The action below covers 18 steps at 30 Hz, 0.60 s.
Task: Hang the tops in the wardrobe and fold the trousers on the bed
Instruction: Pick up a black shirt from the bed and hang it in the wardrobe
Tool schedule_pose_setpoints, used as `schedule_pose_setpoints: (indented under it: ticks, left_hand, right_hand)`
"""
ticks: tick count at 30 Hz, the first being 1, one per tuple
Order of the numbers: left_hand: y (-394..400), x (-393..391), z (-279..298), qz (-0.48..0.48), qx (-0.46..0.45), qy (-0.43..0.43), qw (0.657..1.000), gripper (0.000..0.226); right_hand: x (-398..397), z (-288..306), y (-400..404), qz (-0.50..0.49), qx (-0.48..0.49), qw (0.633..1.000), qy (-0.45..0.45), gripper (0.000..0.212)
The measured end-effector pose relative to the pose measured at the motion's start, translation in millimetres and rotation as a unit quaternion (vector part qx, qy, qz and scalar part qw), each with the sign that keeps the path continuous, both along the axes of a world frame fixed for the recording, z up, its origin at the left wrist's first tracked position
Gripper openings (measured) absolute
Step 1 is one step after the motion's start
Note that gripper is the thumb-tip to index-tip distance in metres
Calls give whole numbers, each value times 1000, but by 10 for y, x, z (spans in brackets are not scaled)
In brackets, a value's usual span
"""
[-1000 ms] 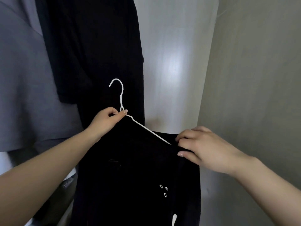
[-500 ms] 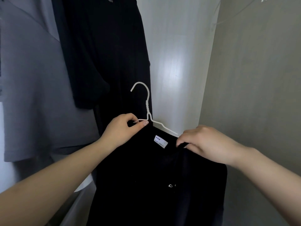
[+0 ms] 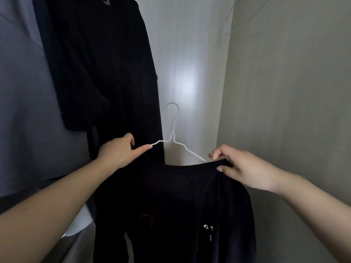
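A black top (image 3: 182,202) with small white print low on its front hangs on a white wire hanger (image 3: 173,137) inside the wardrobe. My left hand (image 3: 119,150) pinches the hanger's left arm together with the top's left shoulder. At the right shoulder my right hand (image 3: 245,169) pinches the black fabric where the hanger's right arm enters it. The hook stands upright and free, not on any rail in view.
Another black top (image 3: 102,73) hangs at the upper left, and a grey top (image 3: 24,111) hangs further left. The white back panel (image 3: 190,73) and the wardrobe's beige side wall (image 3: 284,92) close in the right. A thin wire hanger (image 3: 228,33) hangs at the top right.
Both hands have spread apart along the hanger's arms. The top's neckline has dropped lower over the hanger, and the white label seen half a second ago is hidden.
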State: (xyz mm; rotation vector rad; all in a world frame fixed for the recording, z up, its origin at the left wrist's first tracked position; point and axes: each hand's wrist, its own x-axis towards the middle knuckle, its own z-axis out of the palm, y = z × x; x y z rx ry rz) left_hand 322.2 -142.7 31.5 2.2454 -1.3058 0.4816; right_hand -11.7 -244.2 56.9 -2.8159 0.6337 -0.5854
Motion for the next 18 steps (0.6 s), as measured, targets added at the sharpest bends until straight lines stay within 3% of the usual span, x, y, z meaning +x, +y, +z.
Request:
schedule_pose_setpoints:
  ticks: [3,5,8,11,13,15,18]
  left_hand:
    - [-76,-39,76,7,19,-3,1000,95]
    - [-114,-63,127,7,25,15,1000,97]
    - [-183,-105,180,2,20,35,999,97]
    - [-272,-157,248,-49,-25,96,994,85]
    - [-302,-217,295,-137,-60,228,962,70]
    - [-304,-299,328,-216,-76,358,905,59]
    - [-323,-425,366,-274,-103,412,863,70]
  right_hand:
    - [-21,14,99,9,197,979,-54,37]
    - [-31,27,170,15,286,956,-61,30]
    - [-49,74,260,30,365,925,-102,19]
    - [-78,178,342,36,426,888,-168,24]
    - [-64,237,396,36,459,863,-207,28]
    - [-11,297,450,42,483,839,-245,31]
    - [97,396,546,43,497,821,-279,32]
